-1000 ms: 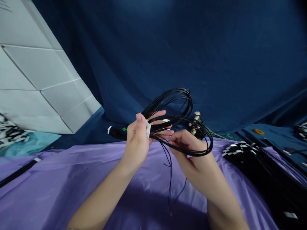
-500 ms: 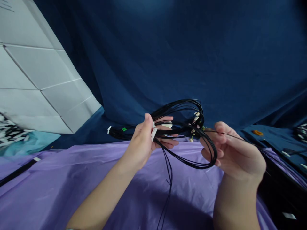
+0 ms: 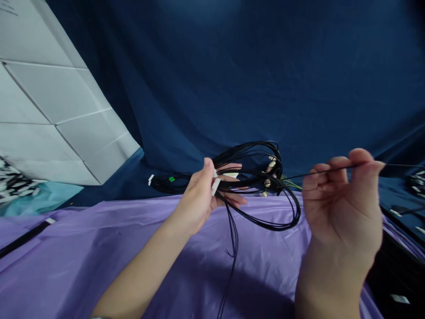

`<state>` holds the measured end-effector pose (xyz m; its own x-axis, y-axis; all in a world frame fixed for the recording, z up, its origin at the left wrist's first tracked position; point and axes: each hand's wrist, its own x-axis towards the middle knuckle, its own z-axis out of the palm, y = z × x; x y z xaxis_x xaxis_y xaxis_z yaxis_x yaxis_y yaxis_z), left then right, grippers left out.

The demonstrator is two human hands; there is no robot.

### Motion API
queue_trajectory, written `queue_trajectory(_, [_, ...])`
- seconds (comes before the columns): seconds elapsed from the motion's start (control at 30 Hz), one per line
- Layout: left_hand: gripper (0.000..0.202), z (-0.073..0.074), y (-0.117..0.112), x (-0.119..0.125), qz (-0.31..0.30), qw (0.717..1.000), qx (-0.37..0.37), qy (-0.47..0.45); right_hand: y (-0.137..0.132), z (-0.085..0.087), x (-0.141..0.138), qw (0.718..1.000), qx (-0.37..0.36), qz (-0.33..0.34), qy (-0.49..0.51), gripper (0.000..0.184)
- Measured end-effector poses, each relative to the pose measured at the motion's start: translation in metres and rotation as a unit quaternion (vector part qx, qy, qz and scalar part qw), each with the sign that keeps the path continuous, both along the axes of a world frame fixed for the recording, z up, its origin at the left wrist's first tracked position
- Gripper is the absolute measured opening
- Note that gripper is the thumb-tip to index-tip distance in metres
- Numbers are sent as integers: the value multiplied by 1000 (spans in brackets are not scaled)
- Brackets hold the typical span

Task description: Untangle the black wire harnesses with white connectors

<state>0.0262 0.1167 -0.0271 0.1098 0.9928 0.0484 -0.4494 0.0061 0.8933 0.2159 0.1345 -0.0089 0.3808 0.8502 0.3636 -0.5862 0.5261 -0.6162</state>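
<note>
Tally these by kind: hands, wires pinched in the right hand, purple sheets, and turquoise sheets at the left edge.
Hands: 2 (left hand, right hand)
Black wire: 1
Purple sheet: 1
Turquoise sheet: 1
Total: 5

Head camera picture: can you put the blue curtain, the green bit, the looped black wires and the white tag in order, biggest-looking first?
1. Blue curtain
2. Looped black wires
3. White tag
4. Green bit
</note>
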Motion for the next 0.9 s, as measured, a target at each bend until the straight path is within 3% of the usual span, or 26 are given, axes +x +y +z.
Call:
queue_trajectory(0.1, [62, -1, 0, 0, -19, 1000, -5, 9, -6, 4, 4, 992, -4, 114, 49, 38])
queue_trajectory(0.23, [59, -2, 0, 1, -21, 1000, -7, 21, -12, 1, 6, 988, 32, 142, -48, 19])
queue_trajectory(0.3, [60, -2, 0, 1, -15, 999, -8, 33, -15, -3, 6, 982, 59, 102, -145, 8])
queue_trajectory(0.37, [63, -2, 0, 1, -23, 999, -3, 47, -17, -6, 4, 961, 78, 22, -263, 7])
queue_trajectory(0.47, [64, -3, 0, 1, -37, 998, 7, 54, -20, -8, 0, 897, 89, -74, -426, 13])
queue_trajectory(0.53, [62, -4, 0, 1, -45, 997, 19, 59, -22, -8, -2, 863, 90, -87, -490, 12])
queue_trajectory(0.67, [61, -6, -1, -1, -57, 994, 43, 82, -23, -7, -1, 840, 96, -79, -528, 11])
queue_trajectory(0.9, [57, -7, -2, -1, -76, 990, 58, 102, -25, -6, 0, 832, 96, -81, -541, 11])
